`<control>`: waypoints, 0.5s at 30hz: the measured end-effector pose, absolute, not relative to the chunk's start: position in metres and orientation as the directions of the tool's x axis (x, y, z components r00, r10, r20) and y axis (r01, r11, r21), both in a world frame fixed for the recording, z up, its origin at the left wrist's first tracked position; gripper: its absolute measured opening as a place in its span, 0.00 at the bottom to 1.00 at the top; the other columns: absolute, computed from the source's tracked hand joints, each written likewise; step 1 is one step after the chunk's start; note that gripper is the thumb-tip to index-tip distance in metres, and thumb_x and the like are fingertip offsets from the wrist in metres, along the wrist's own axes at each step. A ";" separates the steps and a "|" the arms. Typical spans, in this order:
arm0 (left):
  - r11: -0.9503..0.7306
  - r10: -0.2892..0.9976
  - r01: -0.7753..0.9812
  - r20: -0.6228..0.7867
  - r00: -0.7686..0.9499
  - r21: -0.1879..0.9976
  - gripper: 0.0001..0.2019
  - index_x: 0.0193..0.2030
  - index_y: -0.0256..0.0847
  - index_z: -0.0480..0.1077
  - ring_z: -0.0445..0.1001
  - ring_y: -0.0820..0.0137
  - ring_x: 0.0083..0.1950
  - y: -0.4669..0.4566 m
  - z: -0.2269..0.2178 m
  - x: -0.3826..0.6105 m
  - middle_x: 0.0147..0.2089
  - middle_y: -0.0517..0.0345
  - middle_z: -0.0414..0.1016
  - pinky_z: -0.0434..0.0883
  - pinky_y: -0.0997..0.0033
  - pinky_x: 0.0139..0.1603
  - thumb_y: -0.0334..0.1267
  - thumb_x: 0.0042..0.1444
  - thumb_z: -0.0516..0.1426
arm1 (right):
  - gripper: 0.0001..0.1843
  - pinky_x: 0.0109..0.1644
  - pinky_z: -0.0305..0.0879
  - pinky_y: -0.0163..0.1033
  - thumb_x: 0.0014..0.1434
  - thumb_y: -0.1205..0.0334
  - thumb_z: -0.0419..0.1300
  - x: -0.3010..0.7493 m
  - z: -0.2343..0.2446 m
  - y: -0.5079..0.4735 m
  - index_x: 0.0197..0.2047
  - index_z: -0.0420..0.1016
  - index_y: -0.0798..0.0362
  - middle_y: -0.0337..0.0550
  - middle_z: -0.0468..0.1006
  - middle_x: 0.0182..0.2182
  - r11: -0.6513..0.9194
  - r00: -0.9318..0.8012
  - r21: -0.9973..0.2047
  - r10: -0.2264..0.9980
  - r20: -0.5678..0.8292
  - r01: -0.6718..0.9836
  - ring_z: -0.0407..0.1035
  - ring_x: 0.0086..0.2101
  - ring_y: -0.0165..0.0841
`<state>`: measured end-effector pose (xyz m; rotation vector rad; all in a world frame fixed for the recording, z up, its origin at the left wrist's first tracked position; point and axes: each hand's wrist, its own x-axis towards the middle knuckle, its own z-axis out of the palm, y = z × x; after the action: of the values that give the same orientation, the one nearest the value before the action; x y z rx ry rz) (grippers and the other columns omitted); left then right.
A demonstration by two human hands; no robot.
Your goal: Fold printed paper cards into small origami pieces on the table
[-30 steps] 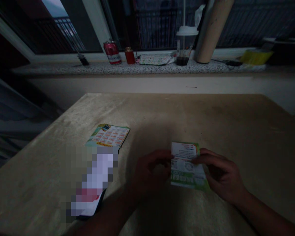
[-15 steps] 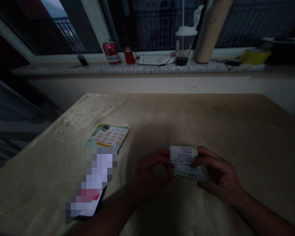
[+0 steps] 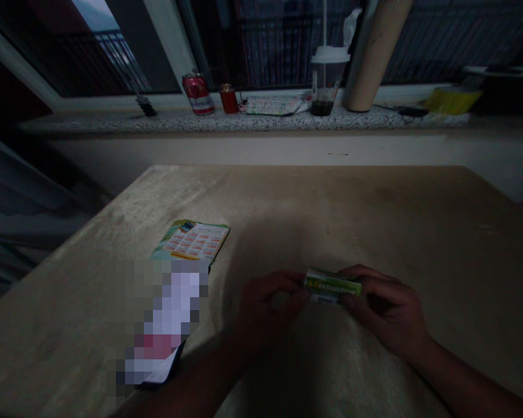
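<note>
A small folded leaflet (image 3: 333, 286), green with pale lettering on the side towards me, is held between both hands above the table. My left hand (image 3: 272, 302) pinches its left end between thumb and fingers. At the right end, my right hand (image 3: 386, 305) grips it with the thumb in front and the fingers behind. Only a narrow strip of the paper shows; its other faces are hidden.
To the left on the table (image 3: 287, 191) lie printed leaflets (image 3: 196, 239) and a phone-like device (image 3: 159, 371), mostly blurred out. A red can (image 3: 198, 94), a small red bottle (image 3: 229, 100), a lidded cup (image 3: 325, 81) and a cardboard tube (image 3: 375, 58) stand on the windowsill.
The leaflet was partly open, showing white printed panels; now it is folded to a narrow green strip. The fingers of my right hand have closed in around its right end.
</note>
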<state>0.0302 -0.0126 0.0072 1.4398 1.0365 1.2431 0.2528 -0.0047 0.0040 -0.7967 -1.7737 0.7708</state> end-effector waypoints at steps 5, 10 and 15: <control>-0.173 0.983 0.053 0.169 0.071 0.983 0.04 0.30 0.45 0.81 0.83 0.65 0.38 -0.013 0.007 0.031 0.38 0.56 0.86 0.78 0.65 0.42 0.33 0.54 0.66 | 0.10 0.39 0.79 0.38 0.59 0.71 0.66 0.251 -0.003 -0.007 0.42 0.78 0.48 0.44 0.83 0.37 0.552 -0.226 -0.822 0.826 0.516 0.140 0.80 0.36 0.35; -0.115 0.992 0.035 0.114 0.046 0.993 0.04 0.28 0.44 0.80 0.83 0.64 0.36 -0.014 0.006 0.031 0.36 0.55 0.86 0.79 0.65 0.41 0.35 0.52 0.67 | 0.13 0.40 0.80 0.36 0.56 0.71 0.69 0.249 -0.008 -0.010 0.43 0.76 0.47 0.42 0.83 0.36 0.506 -0.136 -0.853 0.861 0.490 0.130 0.80 0.36 0.34; -0.060 0.997 0.044 0.062 -0.038 0.997 0.05 0.30 0.42 0.78 0.80 0.67 0.31 -0.014 0.004 0.031 0.29 0.57 0.82 0.78 0.69 0.34 0.34 0.46 0.70 | 0.16 0.41 0.78 0.32 0.56 0.71 0.69 0.249 -0.010 -0.011 0.45 0.75 0.47 0.40 0.82 0.36 0.472 -0.112 -0.874 0.880 0.461 0.114 0.80 0.35 0.31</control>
<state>0.0313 -0.0143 0.0043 1.2668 1.2405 1.2634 0.2492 -0.0109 -0.0100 -0.8933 -1.5602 0.8255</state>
